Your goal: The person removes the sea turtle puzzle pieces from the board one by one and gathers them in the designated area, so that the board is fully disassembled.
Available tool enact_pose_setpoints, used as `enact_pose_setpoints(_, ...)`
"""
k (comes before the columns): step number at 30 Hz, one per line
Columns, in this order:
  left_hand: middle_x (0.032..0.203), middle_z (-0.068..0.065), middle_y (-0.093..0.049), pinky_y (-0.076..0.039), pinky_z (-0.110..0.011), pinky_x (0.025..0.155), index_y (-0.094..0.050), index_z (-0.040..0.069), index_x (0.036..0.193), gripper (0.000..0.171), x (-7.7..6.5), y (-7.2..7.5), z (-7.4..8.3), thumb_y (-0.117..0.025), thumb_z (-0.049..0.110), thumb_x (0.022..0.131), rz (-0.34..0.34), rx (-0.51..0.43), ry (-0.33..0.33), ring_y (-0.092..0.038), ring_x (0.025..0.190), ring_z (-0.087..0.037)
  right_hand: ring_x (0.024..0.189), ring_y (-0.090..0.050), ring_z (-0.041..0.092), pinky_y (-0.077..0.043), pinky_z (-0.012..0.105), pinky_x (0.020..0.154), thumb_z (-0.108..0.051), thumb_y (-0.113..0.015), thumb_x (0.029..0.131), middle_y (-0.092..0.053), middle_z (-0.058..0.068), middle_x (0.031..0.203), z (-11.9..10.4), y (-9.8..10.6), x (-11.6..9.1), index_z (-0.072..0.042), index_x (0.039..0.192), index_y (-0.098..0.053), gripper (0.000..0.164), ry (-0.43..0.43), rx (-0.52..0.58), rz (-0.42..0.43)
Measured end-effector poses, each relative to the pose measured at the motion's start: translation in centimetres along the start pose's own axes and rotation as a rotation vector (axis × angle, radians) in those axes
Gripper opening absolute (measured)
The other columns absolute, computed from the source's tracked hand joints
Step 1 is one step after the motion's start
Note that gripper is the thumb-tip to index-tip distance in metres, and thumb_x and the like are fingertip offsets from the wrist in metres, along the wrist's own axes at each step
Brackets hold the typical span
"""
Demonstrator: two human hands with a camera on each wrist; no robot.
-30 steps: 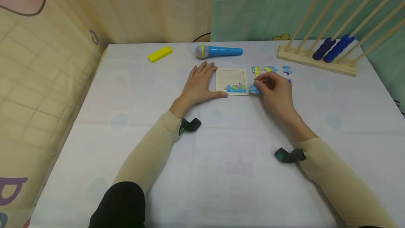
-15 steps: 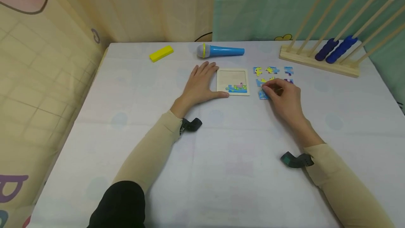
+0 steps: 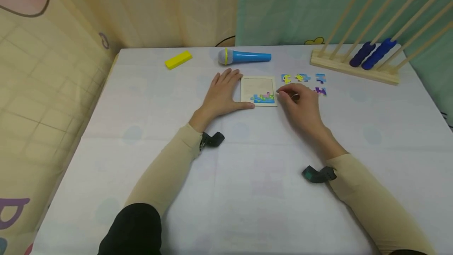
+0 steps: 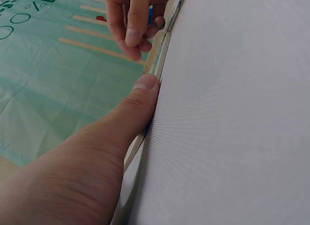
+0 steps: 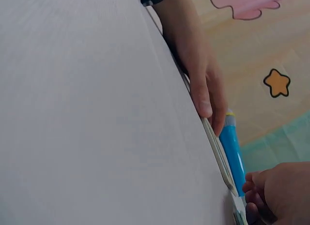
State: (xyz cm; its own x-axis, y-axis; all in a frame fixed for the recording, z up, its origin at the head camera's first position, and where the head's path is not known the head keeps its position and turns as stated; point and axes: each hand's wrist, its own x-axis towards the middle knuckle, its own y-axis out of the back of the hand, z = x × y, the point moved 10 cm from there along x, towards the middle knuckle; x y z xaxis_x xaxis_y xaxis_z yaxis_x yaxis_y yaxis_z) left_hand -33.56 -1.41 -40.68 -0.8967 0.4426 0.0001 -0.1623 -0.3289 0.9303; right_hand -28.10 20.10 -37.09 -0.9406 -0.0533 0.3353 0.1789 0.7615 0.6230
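My left hand (image 3: 223, 93) lies flat with fingers spread at the left of a small wooden puzzle tray (image 3: 258, 81). Its thumb runs along the tray's front edge, as the left wrist view also shows. A joined strip of blue, green and pink puzzle pieces (image 3: 262, 98) fills the tray's lower right part. My right hand (image 3: 301, 103) hovers by the tray's right edge, fingers bent, thumb near the index finger. No piece shows between its fingertips, though they are partly hidden. Loose puzzle pieces (image 3: 320, 78) lie behind it; others are covered by the hand.
A blue toy microphone (image 3: 251, 57) lies behind the tray, and a yellow block (image 3: 178, 60) lies to its left. At the back right stands a wooden peg rack (image 3: 354, 70) with dark blue beads on two pegs. Printed curtains (image 3: 276, 15) hang behind the white table (image 3: 226, 192).
My right hand first moved right, leaving a blue piece among the loose ones, then came back left to the tray's edge. It now covers several pieces. The left hand has stayed still.
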Motion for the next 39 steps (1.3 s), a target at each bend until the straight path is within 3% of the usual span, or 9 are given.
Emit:
enact_pose_setpoints(6, 0.175, -0.005, -0.027, -0.001, -0.048, 0.135, -0.033, 0.015, 0.165, 0.113, 0.0, 0.0, -0.1, -0.070, 0.081, 0.081, 0.002, -0.001, -0.002, -0.011, 0.165, -0.026, 0.090, -0.062, 0.021, -0.045, 0.023, 0.077, -0.017, -0.069, 0.104, -0.073, 0.012, 0.106, -2.4, -3.2, 1.3, -0.003, 0.114, -0.076, 0.018, 0.051, 0.010, -0.061)
enact_pose_setpoints(11, 0.175, -0.004, -0.027, -0.002, -0.048, 0.135, -0.033, 0.015, 0.165, 0.114, 0.2, -0.1, -0.1, -0.070, 0.082, 0.081, 0.009, 0.004, -0.011, -0.012, 0.165, -0.026, 0.083, -0.058, 0.022, -0.044, 0.027, 0.072, -0.017, -0.072, 0.102, -0.066, 0.012, 0.096, -3.1, -4.9, 1.7, -0.003, 0.109, -0.075, 0.016, 0.070, -0.019, -0.105)
enact_pose_setpoints(20, 0.175, -0.004, -0.026, -0.002, -0.048, 0.135, -0.032, 0.014, 0.165, 0.114, 0.2, -0.3, -0.1, -0.069, 0.082, 0.081, -0.002, 0.010, -0.007, -0.011, 0.165, -0.026, 0.083, -0.057, 0.027, -0.044, 0.033, 0.076, -0.009, -0.073, 0.100, -0.060, 0.016, 0.096, -2.9, -5.3, 1.5, 0.003, 0.100, -0.071, 0.012, 0.089, -0.040, -0.093)
enact_pose_setpoints(30, 0.175, -0.004, -0.027, -0.003, -0.048, 0.135, -0.033, 0.014, 0.165, 0.115, 0.2, -0.2, -0.2, -0.069, 0.083, 0.080, 0.011, 0.020, -0.008, -0.012, 0.165, -0.026, 0.095, -0.054, 0.029, -0.047, 0.037, 0.084, -0.010, -0.061, 0.106, -0.053, 0.019, 0.107, -3.1, -6.4, 1.6, 0.005, 0.108, -0.063, 0.016, 0.066, -0.121, -0.188)
enact_pose_setpoints(39, 0.174, -0.005, -0.028, -0.003, -0.048, 0.135, -0.034, 0.014, 0.164, 0.114, 0.1, -0.1, -0.3, -0.070, 0.082, 0.080, 0.017, 0.016, -0.010, -0.012, 0.165, -0.026, 0.092, -0.051, 0.026, -0.041, 0.032, 0.079, -0.015, -0.067, 0.104, -0.055, 0.015, 0.102, -2.7, -6.2, 1.5, 0.001, 0.109, -0.061, 0.017, 0.070, -0.028, -0.136)
